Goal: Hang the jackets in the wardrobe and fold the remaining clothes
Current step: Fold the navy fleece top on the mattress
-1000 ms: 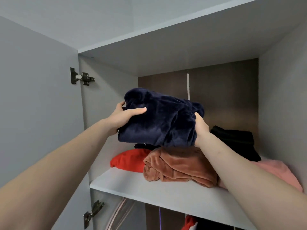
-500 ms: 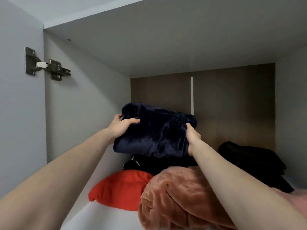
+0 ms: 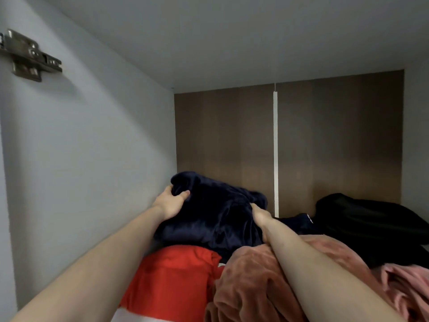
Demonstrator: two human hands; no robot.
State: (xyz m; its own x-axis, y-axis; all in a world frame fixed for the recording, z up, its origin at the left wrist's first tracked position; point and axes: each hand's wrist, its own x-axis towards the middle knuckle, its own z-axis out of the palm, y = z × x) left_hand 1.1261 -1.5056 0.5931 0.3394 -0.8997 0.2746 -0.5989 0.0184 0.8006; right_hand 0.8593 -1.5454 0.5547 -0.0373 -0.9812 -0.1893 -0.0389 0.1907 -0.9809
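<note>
Navy bundle (image 3: 216,217) between gripping hands

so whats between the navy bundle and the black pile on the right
In the head view, another dark garment lies between the navy bundle and the black pile.

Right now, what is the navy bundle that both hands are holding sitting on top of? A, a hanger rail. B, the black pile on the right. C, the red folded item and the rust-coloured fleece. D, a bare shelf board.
C: the navy bundle, gripped by the left hand and right hand, sits over the red folded item and the rust-coloured fleece, apart from the black pile.
</note>
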